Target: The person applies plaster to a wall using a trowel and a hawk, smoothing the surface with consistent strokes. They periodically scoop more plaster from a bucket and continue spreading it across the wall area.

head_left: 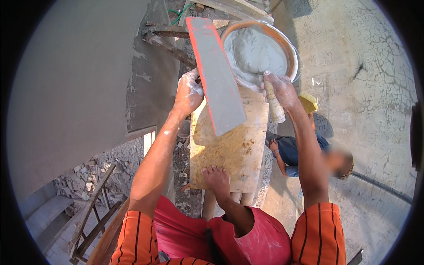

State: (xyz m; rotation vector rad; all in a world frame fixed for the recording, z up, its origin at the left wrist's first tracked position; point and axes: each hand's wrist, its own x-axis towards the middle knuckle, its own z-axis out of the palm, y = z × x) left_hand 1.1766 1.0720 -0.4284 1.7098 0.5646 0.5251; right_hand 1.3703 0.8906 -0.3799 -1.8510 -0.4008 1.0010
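My left hand (190, 92), white with plaster, grips a long flat plastering float (216, 79) from behind. The float has red edges and a face coated in grey plaster; its handle is hidden. My right hand (279, 89) is closed around a round wooden-handled tool (276, 108) at the near rim of a bucket (289, 44). The tool's working end cannot be made out. Wet grey plaster (258, 51) is heaped inside the bucket, which sits at the far end of a plank (225, 154). The float's right edge overlaps the bucket's left side.
My bare foot (217, 179) rests on the plank's near end. To the left rises a smooth grey wall (84, 79). Rubble (86, 179) and a wooden frame (90, 212) lie lower left. Below on the right, another person (296, 152) is near a yellow object (308, 102).
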